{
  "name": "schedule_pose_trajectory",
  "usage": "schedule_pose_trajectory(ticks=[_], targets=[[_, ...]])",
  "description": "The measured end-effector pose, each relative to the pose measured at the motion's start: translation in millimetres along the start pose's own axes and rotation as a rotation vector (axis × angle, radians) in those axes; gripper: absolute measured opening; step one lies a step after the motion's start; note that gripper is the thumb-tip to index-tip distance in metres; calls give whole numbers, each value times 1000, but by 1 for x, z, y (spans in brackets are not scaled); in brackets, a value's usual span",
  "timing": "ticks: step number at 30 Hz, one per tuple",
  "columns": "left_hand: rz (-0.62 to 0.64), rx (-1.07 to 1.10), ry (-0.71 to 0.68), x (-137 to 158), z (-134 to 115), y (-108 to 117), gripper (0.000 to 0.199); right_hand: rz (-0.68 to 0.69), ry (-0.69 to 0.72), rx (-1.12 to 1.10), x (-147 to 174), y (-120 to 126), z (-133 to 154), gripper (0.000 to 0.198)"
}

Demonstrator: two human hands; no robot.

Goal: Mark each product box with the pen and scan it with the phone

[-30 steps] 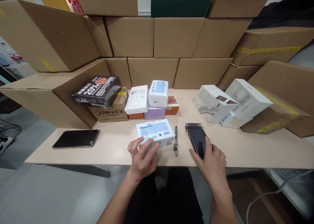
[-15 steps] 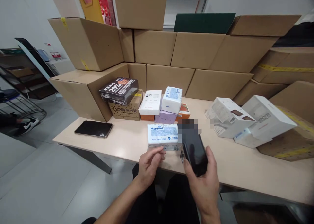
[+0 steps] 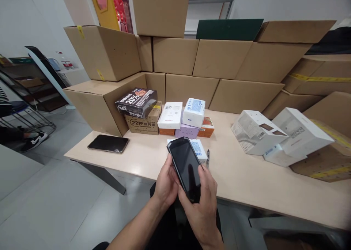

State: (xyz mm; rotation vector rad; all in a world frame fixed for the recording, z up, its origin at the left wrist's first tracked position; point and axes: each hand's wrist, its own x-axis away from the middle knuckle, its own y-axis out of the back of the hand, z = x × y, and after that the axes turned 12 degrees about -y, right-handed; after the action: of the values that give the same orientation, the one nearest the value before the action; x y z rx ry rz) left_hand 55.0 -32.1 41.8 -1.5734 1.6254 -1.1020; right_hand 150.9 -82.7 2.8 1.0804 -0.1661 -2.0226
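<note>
A black smartphone (image 3: 185,166) with a thick case is held in front of me, its dark screen facing up. My right hand (image 3: 201,202) grips its lower end, thumb and fingers on opposite sides. Along the left edge, my left hand (image 3: 166,184) is closed against the phone, its fingers partly behind it. Beyond the phone lies a white and blue tissue pack (image 3: 199,151), mostly covered by it. A pen (image 3: 207,158) rests just right of the pack.
Another phone (image 3: 109,143) lies at the table's left. Small boxes, a black one (image 3: 137,101) among them, are stacked at the back. White boxes (image 3: 257,131) stand at the right. Large cartons (image 3: 189,93) form a wall behind. At far left, a person's shoe (image 3: 35,141) shows.
My right hand has brought the phone left, in front of the tissue pack. My left hand has come up to its left side and now holds it too.
</note>
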Motion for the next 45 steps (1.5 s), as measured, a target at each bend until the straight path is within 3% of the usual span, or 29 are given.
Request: schedule_pose_trajectory(ticks=[11, 17, 25, 38, 45], targets=[[62, 26, 61, 1, -7, 0, 47, 11, -38, -44, -3, 0, 4, 73], [39, 22, 62, 0, -5, 2, 42, 36, -93, -16, -4, -1, 4, 73], [36, 17, 82, 0, -6, 2, 40, 25, -66, -12, -6, 0, 3, 72], [15, -8, 15, 2, -3, 3, 39, 40, -40, -20, -5, 0, 1, 74], [75, -173, -96, 16, -5, 7, 45, 9, -143, -29, -13, 10, -12, 75]])
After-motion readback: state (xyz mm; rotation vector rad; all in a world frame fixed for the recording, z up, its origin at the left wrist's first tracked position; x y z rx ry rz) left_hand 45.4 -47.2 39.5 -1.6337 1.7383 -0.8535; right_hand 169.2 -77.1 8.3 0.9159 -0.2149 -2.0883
